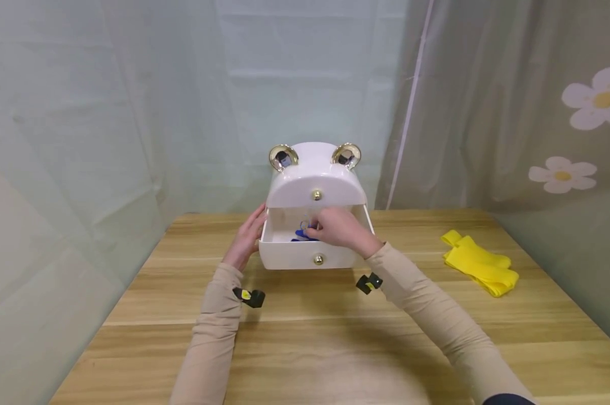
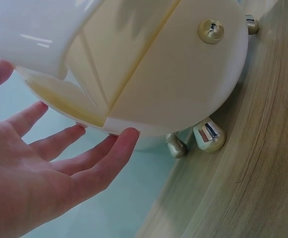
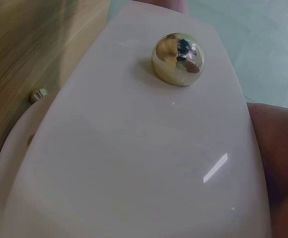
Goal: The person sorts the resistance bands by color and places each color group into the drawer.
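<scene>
A white box with two drawers (image 1: 317, 183) stands on the table, gold round ears on top and its lower drawer (image 1: 290, 257) pulled out. My left hand (image 1: 249, 233) rests its spread fingertips against the box's left side, as the left wrist view also shows. My right hand (image 1: 337, 228) reaches over the front into the lower drawer, with thumb and fingers pinching a small blue object with a metal ring (image 1: 301, 232), which looks like a keyring. Its details are partly hidden by the hand. In the right wrist view the drawer's front with its gold knob (image 3: 177, 59) covers most of the hand.
A folded yellow strap (image 1: 479, 264) lies on the right part of the wooden table (image 1: 305, 349). Pale curtains (image 1: 183, 101) hang behind and at the left; a grey flowered curtain (image 1: 487, 101) hangs at the right. A small black camera is strapped to each wrist.
</scene>
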Demonstrator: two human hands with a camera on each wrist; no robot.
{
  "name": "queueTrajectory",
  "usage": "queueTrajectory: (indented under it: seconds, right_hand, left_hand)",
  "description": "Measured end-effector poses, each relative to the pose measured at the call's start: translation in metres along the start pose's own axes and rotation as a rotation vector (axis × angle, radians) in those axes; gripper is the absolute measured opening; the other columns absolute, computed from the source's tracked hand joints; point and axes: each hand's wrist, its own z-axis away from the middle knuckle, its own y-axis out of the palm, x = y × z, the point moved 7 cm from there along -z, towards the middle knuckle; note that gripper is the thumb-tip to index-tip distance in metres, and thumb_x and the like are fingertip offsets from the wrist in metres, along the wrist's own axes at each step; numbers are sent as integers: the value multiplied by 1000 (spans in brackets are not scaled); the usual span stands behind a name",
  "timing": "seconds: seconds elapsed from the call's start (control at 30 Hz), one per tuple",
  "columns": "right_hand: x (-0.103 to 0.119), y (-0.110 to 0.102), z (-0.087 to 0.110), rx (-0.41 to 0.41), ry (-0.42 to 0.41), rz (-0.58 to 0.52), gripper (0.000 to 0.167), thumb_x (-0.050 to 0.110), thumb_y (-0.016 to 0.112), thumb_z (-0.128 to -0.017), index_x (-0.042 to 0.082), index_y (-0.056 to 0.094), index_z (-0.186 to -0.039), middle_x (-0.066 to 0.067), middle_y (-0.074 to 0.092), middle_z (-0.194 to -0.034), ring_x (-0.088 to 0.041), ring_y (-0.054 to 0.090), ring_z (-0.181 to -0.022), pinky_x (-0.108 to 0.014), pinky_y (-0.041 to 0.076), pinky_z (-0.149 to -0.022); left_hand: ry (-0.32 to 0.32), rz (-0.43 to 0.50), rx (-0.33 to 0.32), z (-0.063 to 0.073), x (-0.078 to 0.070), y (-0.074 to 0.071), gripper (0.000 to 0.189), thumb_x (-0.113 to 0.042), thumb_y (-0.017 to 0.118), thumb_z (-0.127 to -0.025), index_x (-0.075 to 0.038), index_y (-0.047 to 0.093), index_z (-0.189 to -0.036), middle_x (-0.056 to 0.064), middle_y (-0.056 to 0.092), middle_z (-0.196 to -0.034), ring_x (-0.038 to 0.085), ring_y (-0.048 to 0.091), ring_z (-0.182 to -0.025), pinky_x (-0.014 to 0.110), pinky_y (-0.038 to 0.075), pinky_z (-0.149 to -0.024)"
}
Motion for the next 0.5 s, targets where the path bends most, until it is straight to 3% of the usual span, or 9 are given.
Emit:
queueTrajectory:
  seconds: [0.2, 0.37, 0.5]
  right_hand:
    - [2, 0, 1, 24, -9, -24, 33, 34, 61, -95, 12, 69, -72, 6, 53, -57, -6, 43, -51, -17, 28, -47]
    - [1, 1, 2, 18, -36, -44, 24, 30, 61, -95, 11, 75, -92, 0, 72, -77, -7, 54, -60, -17, 39, -53]
    - [2, 1, 3, 8, -77, -78, 19, 23, 60, -95, 12, 75, -101, -1, 74, -85, -7, 55, -62, -18, 41, -56]
  left_hand:
    - [-3, 3, -3, -1, 0, -1, 60, -52, 41, -100, -35, 22, -154, 5, 24, -162, 40, 40, -138, 56, 42, -105]
    - [-10, -5, -3, 0, 1, 0, 60, -53, 40, -100, -35, 22, -154, 4, 24, -162, 39, 41, -138, 55, 43, -104]
    - [-10, -15, 1, 1, 1, 2, 60, -53, 40, -100, -35, 22, -154, 5, 24, -162, 39, 40, -139, 56, 43, -104]
